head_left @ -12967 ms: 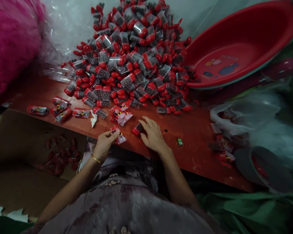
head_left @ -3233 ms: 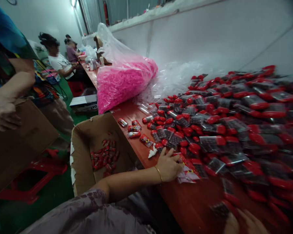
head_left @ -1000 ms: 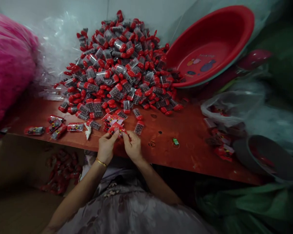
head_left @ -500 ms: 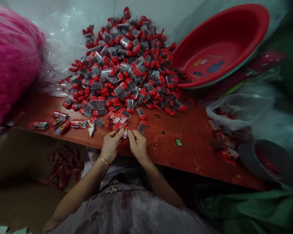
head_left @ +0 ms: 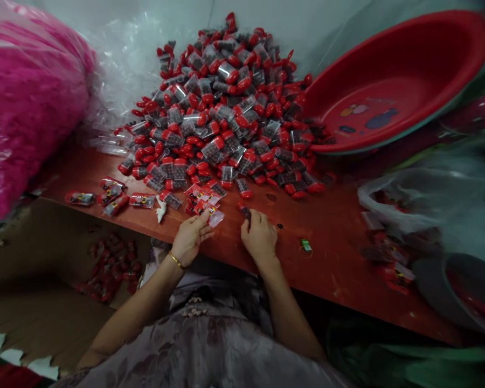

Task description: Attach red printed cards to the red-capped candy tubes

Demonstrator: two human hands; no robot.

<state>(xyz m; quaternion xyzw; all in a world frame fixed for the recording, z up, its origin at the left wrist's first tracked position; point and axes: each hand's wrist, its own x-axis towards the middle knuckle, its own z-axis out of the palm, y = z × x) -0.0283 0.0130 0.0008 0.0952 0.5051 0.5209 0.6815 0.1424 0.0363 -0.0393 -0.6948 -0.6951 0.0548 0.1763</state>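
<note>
Left hand pinches one clear sleeve; right hand grips one red-capped tube; four wrapped packs left.

1. The table is reddish-brown.
2. The piled tubes are clear with red caps and dark contents.
3. The basin is red, with small coloured figures inside.
4. The bag at the left holds bright pink material.
5. The bracelet is gold.
6. The garment is greyish mauve with a faint floral pattern.
7. The small sachets are red and clear.
</note>
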